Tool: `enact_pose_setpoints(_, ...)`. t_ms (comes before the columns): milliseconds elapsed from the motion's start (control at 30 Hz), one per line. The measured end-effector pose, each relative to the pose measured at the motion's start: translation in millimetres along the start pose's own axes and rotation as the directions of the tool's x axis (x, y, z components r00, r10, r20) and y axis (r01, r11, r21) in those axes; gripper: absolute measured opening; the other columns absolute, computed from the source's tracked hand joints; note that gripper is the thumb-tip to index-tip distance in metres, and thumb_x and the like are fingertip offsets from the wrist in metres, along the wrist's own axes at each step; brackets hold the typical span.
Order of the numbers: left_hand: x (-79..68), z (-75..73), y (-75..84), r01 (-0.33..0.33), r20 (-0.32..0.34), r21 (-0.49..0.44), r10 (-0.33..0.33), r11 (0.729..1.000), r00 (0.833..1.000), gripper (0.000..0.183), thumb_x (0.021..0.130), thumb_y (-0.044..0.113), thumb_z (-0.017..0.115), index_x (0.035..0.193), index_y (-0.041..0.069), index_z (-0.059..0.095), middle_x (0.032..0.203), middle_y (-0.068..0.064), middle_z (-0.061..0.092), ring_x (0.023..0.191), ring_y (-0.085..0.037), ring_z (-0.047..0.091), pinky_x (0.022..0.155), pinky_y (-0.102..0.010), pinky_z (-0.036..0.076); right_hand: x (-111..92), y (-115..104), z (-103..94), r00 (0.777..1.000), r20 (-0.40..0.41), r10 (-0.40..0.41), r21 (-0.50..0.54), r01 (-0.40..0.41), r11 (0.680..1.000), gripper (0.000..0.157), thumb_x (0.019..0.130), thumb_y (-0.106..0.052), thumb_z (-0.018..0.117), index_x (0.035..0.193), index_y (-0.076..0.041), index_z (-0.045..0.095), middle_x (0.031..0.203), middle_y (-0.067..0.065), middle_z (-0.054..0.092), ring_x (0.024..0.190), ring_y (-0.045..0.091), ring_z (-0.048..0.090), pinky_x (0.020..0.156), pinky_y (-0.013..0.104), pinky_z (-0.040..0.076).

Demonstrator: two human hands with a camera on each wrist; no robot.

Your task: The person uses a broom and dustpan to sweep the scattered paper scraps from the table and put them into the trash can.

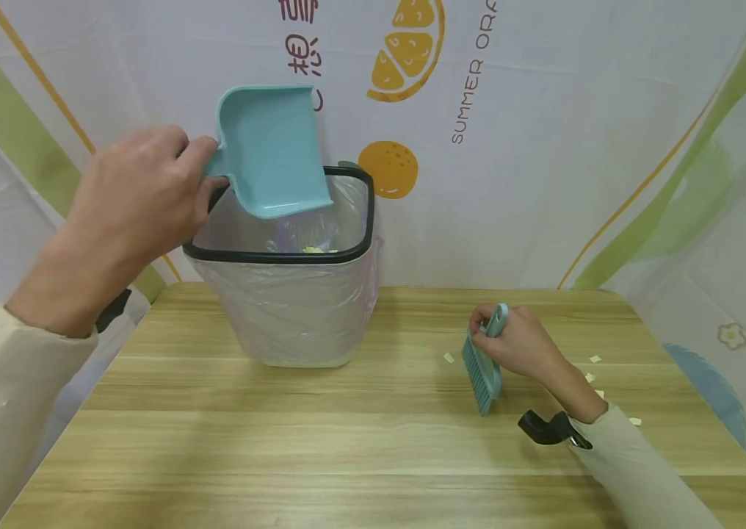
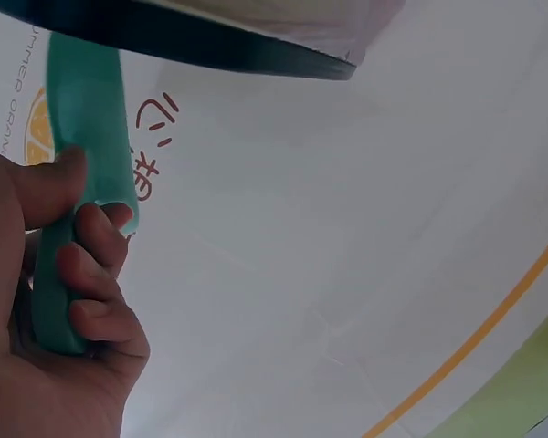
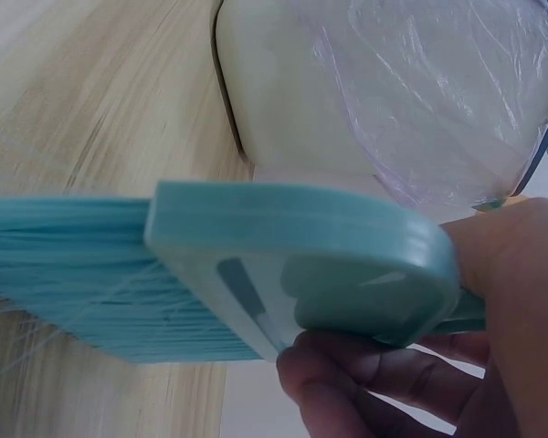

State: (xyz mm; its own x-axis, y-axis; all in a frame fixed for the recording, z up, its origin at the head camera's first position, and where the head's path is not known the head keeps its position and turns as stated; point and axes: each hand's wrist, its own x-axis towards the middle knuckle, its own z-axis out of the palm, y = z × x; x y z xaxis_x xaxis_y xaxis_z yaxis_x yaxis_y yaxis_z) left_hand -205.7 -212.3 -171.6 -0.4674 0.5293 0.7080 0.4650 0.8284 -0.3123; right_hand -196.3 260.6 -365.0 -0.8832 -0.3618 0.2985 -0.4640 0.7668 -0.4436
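Note:
A light-blue dustpan (image 1: 274, 150) is raised over the left part of a lined trash bin (image 1: 300, 308), its pan face turned toward the head camera. My left hand (image 1: 142, 191) grips its handle; the left wrist view shows the fingers (image 2: 100, 265) curled round it. A matching small hand brush (image 1: 482, 371) is held by my right hand (image 1: 512, 342) close over the table, bristles facing left. In the right wrist view the fingers (image 3: 374, 374) pinch the brush near its handle. Some pale scraps (image 1: 316, 250) lie inside the bin.
The bin has a black rim (image 1: 280, 257) and a clear plastic liner. One pale scrap (image 1: 448, 358) lies left of the brush, and several others (image 1: 595, 359) lie beside the right forearm. A printed curtain (image 1: 512, 184) hangs behind the wooden table (image 1: 320, 441).

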Motion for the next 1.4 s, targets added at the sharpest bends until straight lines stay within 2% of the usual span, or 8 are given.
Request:
enact_pose_setpoints(200,-5.1,-0.8,3.7,0.055,0.080,-0.041,-0.052,0.998,0.995,0.031,0.103,0.013,0.078,0.101,-0.014,0.062,0.070,-0.022,0.053,0.054,-0.039,0.050,0.047,-0.058,0.046,0.9,-1.2,-0.2,1.000,0.002,0.002,0.001,-0.002,1.000,0.008,0.095,-0.009,0.064,0.090,-0.014,0.069,0.064,-0.013,0.059,0.055,0.008,0.049,0.051,0.028,0.042)
enact_pose_setpoints(433,-14.4,-0.3,15.4,0.073,0.128,-0.093,-0.060,0.993,0.990,0.035,0.110,0.019,0.068,0.114,-0.015,0.065,0.089,-0.031,0.068,0.067,-0.052,0.065,0.059,-0.068,0.052,1.1,-0.9,-0.2,1.000,-0.001,-0.004,-0.006,0.004,1.000,0.008,0.094,-0.009,0.064,0.090,-0.014,0.068,0.066,-0.013,0.061,0.056,0.008,0.051,0.053,0.029,0.043)
enact_pose_setpoints(567,-18.7,4.1,24.1,0.062,0.112,-0.120,-0.048,0.991,0.993,0.032,0.109,0.019,0.067,0.106,-0.013,0.064,0.083,-0.026,0.067,0.063,-0.049,0.063,0.057,-0.066,0.051,0.7,-0.8,-0.5,1.000,0.001,-0.001,-0.012,0.001,1.000,0.008,0.094,-0.009,0.065,0.089,-0.015,0.068,0.066,-0.013,0.060,0.057,0.008,0.051,0.053,0.029,0.044)
enact_pose_setpoints(767,-23.4,11.8,40.1,0.026,0.074,-0.154,-0.014,0.988,0.997,0.033,0.107,0.018,0.069,0.090,-0.007,0.054,0.066,-0.013,0.050,0.050,-0.035,0.047,0.045,-0.054,0.041,0.2,1.0,-0.1,1.000,-0.001,0.001,-0.024,-0.001,1.000,0.008,0.094,-0.009,0.065,0.089,-0.015,0.069,0.068,-0.011,0.062,0.056,0.008,0.051,0.052,0.029,0.042)
enact_pose_setpoints(1033,-27.3,12.0,68.9,-0.015,0.058,-0.200,0.027,0.980,0.998,0.036,0.106,0.020,0.072,0.087,0.001,0.049,0.065,-0.005,0.039,0.051,-0.026,0.038,0.042,-0.046,0.037,0.4,0.4,0.6,1.000,-0.009,0.003,-0.017,-0.003,1.000,0.009,0.093,-0.009,0.066,0.089,-0.016,0.068,0.068,-0.011,0.062,0.057,0.009,0.052,0.053,0.029,0.043)
enact_pose_setpoints(1200,-27.1,16.5,84.9,-0.071,0.012,-0.253,0.077,0.965,0.997,0.036,0.111,0.029,0.064,0.094,0.002,0.050,0.068,-0.004,0.039,0.054,-0.025,0.038,0.043,-0.043,0.036,0.2,0.1,0.7,1.000,-0.012,0.004,-0.018,-0.004,1.000,0.008,0.093,-0.009,0.066,0.089,-0.016,0.068,0.068,-0.011,0.062,0.058,0.010,0.052,0.053,0.029,0.043)
enact_pose_setpoints(1300,-27.3,19.6,93.9,-0.112,-0.002,-0.277,0.116,0.954,0.993,0.040,0.117,0.035,0.053,0.101,-0.002,0.054,0.070,-0.005,0.045,0.055,-0.024,0.042,0.043,-0.041,0.039,0.1,0.3,1.0,1.000,-0.014,0.007,-0.020,-0.007,1.000,0.008,0.093,-0.009,0.066,0.088,-0.016,0.068,0.068,-0.011,0.062,0.058,0.010,0.052,0.053,0.030,0.044)
enact_pose_setpoints(1400,-27.6,22.5,102.4,-0.150,-0.019,-0.296,0.151,0.943,0.988,0.057,0.122,0.043,0.031,0.109,-0.006,0.057,0.074,-0.008,0.052,0.056,-0.024,0.046,0.044,-0.040,0.042,0.2,0.9,1.4,1.000,-0.019,0.014,-0.022,-0.014,1.000,0.009,0.092,-0.009,0.066,0.088,-0.017,0.069,0.068,-0.011,0.062,0.059,0.011,0.052,0.054,0.031,0.044)
